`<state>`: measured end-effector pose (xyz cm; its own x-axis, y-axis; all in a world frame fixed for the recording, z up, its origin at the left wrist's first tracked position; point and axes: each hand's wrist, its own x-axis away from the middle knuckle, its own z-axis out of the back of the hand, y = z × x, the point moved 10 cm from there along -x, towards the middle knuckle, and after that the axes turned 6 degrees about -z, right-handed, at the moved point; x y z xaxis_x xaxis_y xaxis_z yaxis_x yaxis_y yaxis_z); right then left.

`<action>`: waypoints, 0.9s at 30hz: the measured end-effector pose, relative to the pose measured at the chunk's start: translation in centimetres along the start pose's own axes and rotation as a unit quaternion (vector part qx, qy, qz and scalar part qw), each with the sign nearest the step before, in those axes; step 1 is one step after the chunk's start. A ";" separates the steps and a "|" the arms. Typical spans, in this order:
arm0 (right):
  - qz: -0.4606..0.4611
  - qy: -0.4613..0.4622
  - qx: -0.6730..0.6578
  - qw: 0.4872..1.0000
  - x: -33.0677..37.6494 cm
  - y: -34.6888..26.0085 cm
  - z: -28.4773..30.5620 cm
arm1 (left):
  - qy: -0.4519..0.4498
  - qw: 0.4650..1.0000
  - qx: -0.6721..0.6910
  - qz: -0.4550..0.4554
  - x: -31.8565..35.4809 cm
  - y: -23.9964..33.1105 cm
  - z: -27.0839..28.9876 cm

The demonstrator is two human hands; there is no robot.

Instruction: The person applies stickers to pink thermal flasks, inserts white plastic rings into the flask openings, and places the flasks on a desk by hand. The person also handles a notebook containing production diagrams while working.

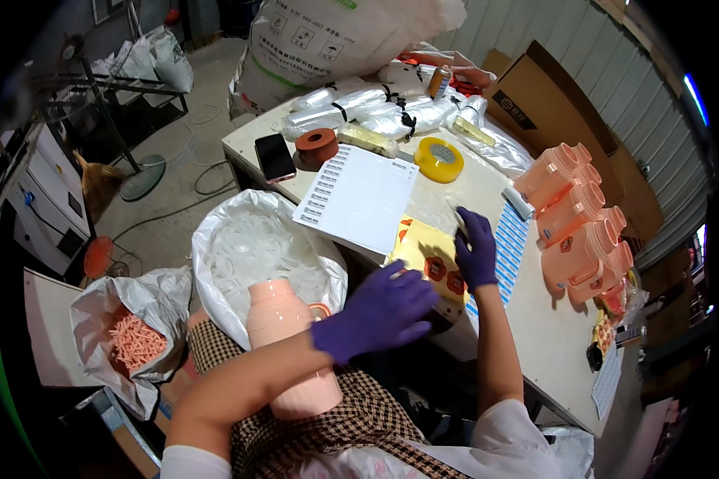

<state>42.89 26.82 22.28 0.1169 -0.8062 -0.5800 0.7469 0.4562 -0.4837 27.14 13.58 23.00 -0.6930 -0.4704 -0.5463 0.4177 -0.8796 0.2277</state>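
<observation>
While both purple-gloved hands are up at the near edge of the tabletop [487,199], the thing that matters is where the yellow sticker sheet [425,254] sits relative to them. It lies flat right between the two hands, with red-orange stickers [446,274] on its right part. The left hand [379,310] is spread loosely over the sheet's near-left corner, fingers open and resting, not pinching anything as far as I can see. The right hand [476,249] sits at the sheet's right edge with its grip closed around something thin and pale at the fingertips; I can't tell what it is. So the right hand is the closer one to the stickers, basically touching distance.

The pink plastic jug [289,345] stands upright in the person's lap, below and left of the sheet, tucked under the left forearm, so the left arm is nearer to it. Its long axis runs up and down. A strip of blue-and-white labels [510,243] lies just right of the right hand, and a row of finished-looking pink jugs [579,219] lies on the far right.
</observation>
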 end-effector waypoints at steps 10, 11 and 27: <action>-0.138 -0.082 0.116 0.980 11.8 4.7 4.3 | -0.101 0.993 0.021 0.066 -3.1 -2.3 -13.7; -0.143 -0.087 0.132 0.977 12.1 5.0 3.8 | -0.120 0.991 0.012 0.066 -2.6 -2.2 -14.1; -0.203 -0.153 0.180 0.950 9.7 6.4 1.7 | -0.042 0.998 0.050 0.026 -1.6 -2.7 -13.2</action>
<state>49.92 21.27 14.70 -0.0845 -0.9852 -0.1492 0.9401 -0.0292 -0.3396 34.86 17.65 12.63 -0.7197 -0.5170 -0.4633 0.3971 -0.8540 0.3360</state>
